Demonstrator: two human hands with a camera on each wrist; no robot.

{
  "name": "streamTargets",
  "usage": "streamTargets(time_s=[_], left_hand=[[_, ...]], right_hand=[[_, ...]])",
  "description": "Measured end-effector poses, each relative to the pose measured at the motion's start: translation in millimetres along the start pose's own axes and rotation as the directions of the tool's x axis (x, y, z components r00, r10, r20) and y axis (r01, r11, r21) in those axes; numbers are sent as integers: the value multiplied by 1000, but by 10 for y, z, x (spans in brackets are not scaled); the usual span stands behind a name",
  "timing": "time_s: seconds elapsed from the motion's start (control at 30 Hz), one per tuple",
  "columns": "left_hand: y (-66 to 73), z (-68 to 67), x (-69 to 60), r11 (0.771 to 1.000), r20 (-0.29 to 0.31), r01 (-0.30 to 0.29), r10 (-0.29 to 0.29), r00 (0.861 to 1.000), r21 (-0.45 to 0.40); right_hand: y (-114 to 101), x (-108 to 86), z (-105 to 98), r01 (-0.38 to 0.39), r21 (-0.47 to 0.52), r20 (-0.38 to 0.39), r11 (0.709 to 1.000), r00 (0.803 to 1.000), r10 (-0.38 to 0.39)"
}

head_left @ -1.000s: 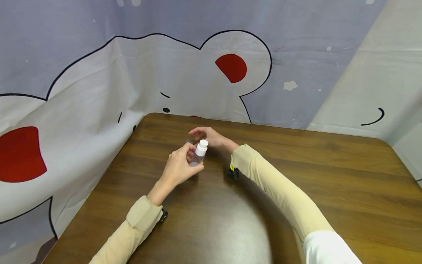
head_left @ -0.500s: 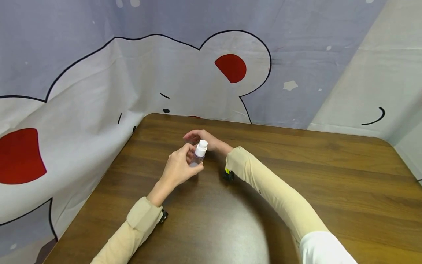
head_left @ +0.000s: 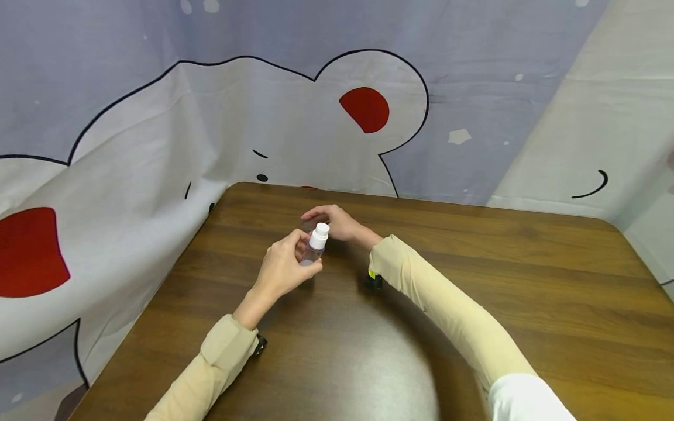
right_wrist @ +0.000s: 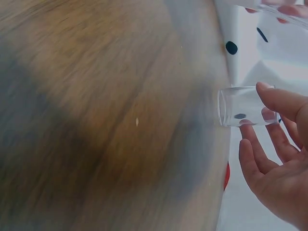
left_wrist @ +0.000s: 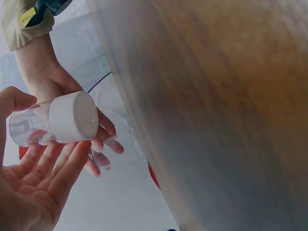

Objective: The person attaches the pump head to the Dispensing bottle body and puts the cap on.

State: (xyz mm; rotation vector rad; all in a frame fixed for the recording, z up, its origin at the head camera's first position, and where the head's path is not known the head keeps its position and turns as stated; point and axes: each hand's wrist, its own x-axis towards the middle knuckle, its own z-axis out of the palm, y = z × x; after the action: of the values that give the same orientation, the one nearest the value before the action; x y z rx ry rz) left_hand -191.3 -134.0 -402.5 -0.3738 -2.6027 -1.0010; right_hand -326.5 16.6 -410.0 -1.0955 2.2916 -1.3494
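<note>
A small clear bottle with a white pump top (head_left: pixel 318 237) is pinched between the thumb and fingers of my left hand (head_left: pixel 281 263), above the table. In the left wrist view the bottle (left_wrist: pixel 72 115) shows a broad white end facing the table and a see-through part by the thumb. Just beyond it, my right hand (head_left: pixel 339 223) grips a clear, hollow-looking cylinder (right_wrist: pixel 236 107), thumb on one side and fingers on the other. In the head view that cylinder is faint, partly behind the bottle and fingers. The two pieces are apart.
The brown wooden table (head_left: pixel 500 280) stretches to the right and toward me. A grey and white printed curtain (head_left: pixel 295 128) hangs behind its far edge and along the left side. Dark wrist devices (head_left: pixel 374 282) sit at both cuffs.
My right hand shifts slightly left with the clear cylinder, then back to the right. The left hand keeps its grip on the bottle, nearly still.
</note>
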Motion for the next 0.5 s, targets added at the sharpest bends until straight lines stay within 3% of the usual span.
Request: streamTargets(time_s=[0.33, 0.5], left_hand=[[7, -5, 15, 995, 0, -8, 8, 1000, 102], [12, -14, 22, 992, 9, -3, 2, 1000, 125]], right_hand=[[-1, -258, -194, -62, -6, -65, 998, 996, 61], [-85, -401, -268, -72, 50, -99, 996, 992, 77]])
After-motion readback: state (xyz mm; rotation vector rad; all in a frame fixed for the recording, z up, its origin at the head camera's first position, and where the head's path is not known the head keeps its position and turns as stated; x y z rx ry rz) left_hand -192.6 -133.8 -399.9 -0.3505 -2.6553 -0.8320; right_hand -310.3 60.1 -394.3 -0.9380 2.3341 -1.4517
